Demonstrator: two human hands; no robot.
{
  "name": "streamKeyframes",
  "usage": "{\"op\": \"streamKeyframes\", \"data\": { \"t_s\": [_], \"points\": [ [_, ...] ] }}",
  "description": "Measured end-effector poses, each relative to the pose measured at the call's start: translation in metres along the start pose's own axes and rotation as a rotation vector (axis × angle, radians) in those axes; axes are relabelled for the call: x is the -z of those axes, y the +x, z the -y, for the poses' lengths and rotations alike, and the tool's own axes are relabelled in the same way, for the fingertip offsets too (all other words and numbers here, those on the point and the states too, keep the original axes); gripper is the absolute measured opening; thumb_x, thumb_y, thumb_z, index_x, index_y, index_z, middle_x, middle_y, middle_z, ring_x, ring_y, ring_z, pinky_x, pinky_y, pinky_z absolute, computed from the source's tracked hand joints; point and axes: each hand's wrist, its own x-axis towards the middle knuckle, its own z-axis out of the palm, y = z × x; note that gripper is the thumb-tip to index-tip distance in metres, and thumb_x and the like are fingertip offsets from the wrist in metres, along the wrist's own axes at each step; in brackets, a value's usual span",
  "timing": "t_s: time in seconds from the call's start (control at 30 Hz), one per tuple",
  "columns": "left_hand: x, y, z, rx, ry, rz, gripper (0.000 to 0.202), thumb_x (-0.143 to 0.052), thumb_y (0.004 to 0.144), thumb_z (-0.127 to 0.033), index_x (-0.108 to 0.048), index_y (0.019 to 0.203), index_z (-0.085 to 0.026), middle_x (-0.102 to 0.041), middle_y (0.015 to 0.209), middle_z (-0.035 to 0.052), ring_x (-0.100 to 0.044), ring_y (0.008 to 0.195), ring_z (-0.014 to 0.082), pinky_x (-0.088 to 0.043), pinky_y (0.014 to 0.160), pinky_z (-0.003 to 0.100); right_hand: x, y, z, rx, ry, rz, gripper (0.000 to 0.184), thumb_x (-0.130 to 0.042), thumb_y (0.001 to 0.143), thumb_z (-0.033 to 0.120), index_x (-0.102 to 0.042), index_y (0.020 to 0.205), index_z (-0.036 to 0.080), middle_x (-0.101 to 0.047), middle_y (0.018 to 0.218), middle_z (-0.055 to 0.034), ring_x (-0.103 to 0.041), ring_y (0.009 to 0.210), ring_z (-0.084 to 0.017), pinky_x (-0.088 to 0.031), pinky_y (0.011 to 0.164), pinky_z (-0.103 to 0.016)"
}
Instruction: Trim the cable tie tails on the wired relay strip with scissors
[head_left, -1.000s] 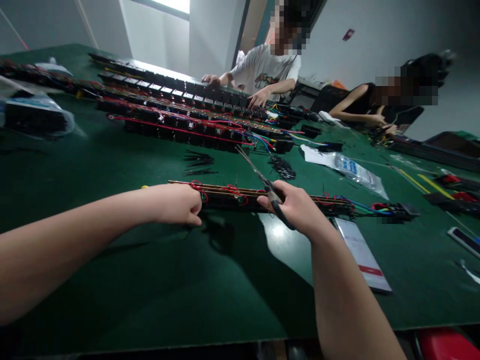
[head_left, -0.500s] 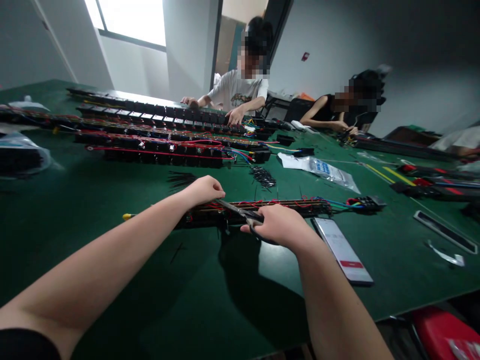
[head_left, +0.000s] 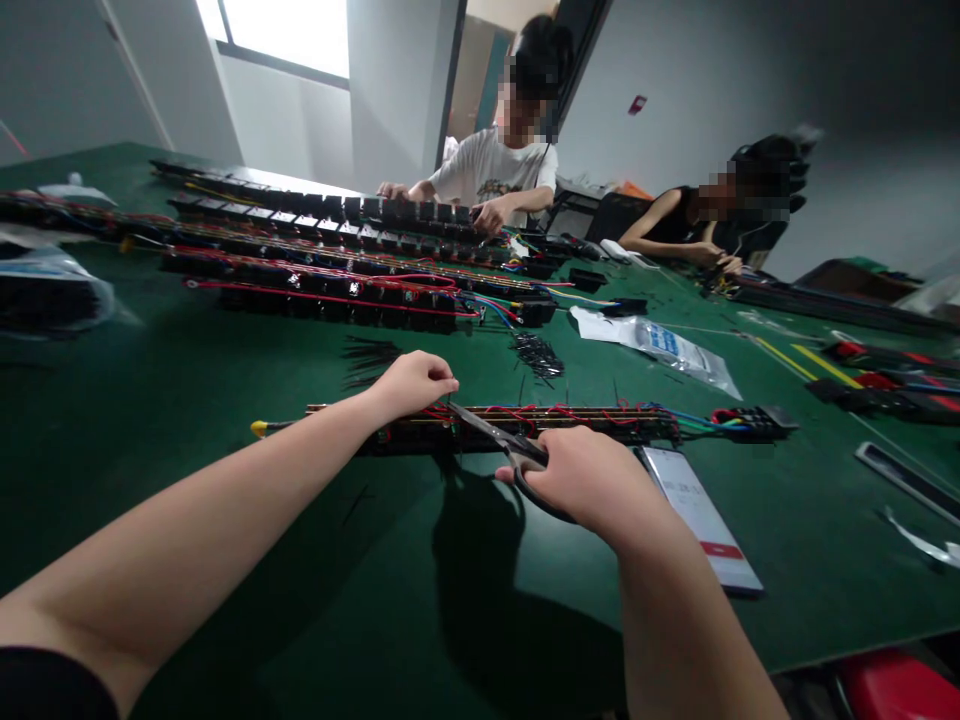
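A long black wired strip [head_left: 600, 424] with red, blue and green wires lies across the green table [head_left: 225, 520] in front of me. My left hand [head_left: 411, 382] rests on its left part, fingers pinched together at the red wires; what they pinch is too small to name. My right hand [head_left: 592, 480] grips the black handles of scissors [head_left: 495, 437]. The scissor blades point left toward my left fingertips, just above the strip.
Several more wired strips [head_left: 337, 295] lie in rows at the back. Loose black cable ties [head_left: 536, 353], a plastic bag [head_left: 660, 343] and a phone [head_left: 701, 515] lie near my hands. Two people work at the far side. More parts [head_left: 885, 385] sit at right.
A second ago the scissors pointed up and away from the strip. My right hand has since swung them down with the tips at my left fingers, and my left hand moved right along the strip.
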Motion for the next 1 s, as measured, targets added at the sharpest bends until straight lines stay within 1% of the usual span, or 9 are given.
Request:
{"op": "streamKeyframes", "data": {
  "t_s": [0.2,0.3,0.4,0.5,0.63,0.77,0.9,1.0],
  "points": [
    [-0.001,-0.002,-0.004,-0.008,-0.012,-0.007,0.041,-0.075,0.108,-0.046,-0.072,0.139,-0.018,-0.074,0.141,0.0111,-0.074,0.122,0.0282,-0.068,0.105,0.049,-0.006,0.01,0.007,0.026,-0.008,-0.036,0.063,-0.063,0.102,0.074,-0.084,0.113,0.016,-0.086,0.122,-0.0219,-0.082,0.115,-0.043,-0.06,0.091,-0.046],
    [0.0,-0.003,-0.006,-0.019,-0.015,-0.011,0.04,-0.075,0.109,-0.046,-0.072,0.138,-0.018,-0.074,0.141,0.0111,-0.074,0.122,0.0279,-0.067,0.105,0.049,-0.01,0.015,0.009,0.05,-0.013,-0.061,0.06,-0.065,0.102,0.072,-0.083,0.115,0.016,-0.086,0.122,-0.0214,-0.082,0.118,-0.044,-0.061,0.093,-0.046],
    [0.0,-0.004,-0.006,-0.027,-0.021,-0.011,0.039,-0.074,0.109,-0.046,-0.073,0.137,-0.018,-0.074,0.14,0.011,-0.075,0.122,0.0276,-0.068,0.105,0.049,-0.011,0.017,0.007,0.068,-0.019,-0.063,0.062,-0.064,0.102,0.074,-0.082,0.114,0.016,-0.086,0.122,-0.0205,-0.082,0.117,-0.043,-0.062,0.093,-0.047],
    [-0.001,-0.003,-0.005,-0.035,-0.028,-0.012,0.04,-0.075,0.108,-0.046,-0.072,0.137,-0.018,-0.074,0.139,0.0108,-0.075,0.121,0.0277,-0.068,0.104,0.049,-0.012,0.018,0.006,0.074,-0.029,-0.071,0.064,-0.061,0.104,0.075,-0.081,0.117,0.015,-0.085,0.123,-0.0215,-0.082,0.119,-0.044,-0.061,0.095,-0.048],
    [-0.002,-0.001,-0.002,-0.049,-0.026,-0.019,0.041,-0.075,0.108,-0.046,-0.072,0.138,-0.017,-0.074,0.139,0.0108,-0.075,0.122,0.0283,-0.068,0.105,0.05,-0.016,0.023,0.01,0.079,-0.036,-0.093,0.07,-0.057,0.104,0.078,-0.081,0.121,0.014,-0.086,0.121,-0.0224,-0.082,0.119,-0.044,-0.061,0.095,-0.047],
    [-0.002,0.001,0.0,-0.068,-0.007,-0.029,0.042,-0.076,0.108,-0.045,-0.072,0.138,-0.017,-0.074,0.14,0.011,-0.075,0.122,0.0282,-0.068,0.105,0.05,-0.02,0.028,0.014,0.081,-0.041,-0.134,0.068,-0.061,0.103,0.078,-0.081,0.124,0.016,-0.086,0.124,-0.0206,-0.082,0.12,-0.043,-0.061,0.097,-0.046],
    [-0.004,0.004,0.002,-0.101,0.005,-0.036,0.041,-0.075,0.108,-0.045,-0.072,0.138,-0.017,-0.074,0.139,0.0108,-0.075,0.121,0.0279,-0.068,0.104,0.049,-0.019,0.031,0.011,0.075,-0.032,-0.143,0.066,-0.065,0.1,0.078,-0.083,0.118,0.017,-0.086,0.12,-0.0199,-0.082,0.118,-0.043,-0.061,0.096,-0.047],
    [-0.006,0.005,0.002,-0.121,0.006,-0.04,0.04,-0.075,0.108,-0.045,-0.072,0.137,-0.017,-0.075,0.138,0.0107,-0.075,0.12,0.0274,-0.068,0.104,0.049,-0.018,0.034,0.007,0.077,-0.009,-0.133,0.057,-0.071,0.099,0.072,-0.084,0.11,0.018,-0.087,0.113,-0.0196,-0.081,0.116,-0.042,-0.059,0.096,-0.045]
  ]
}}
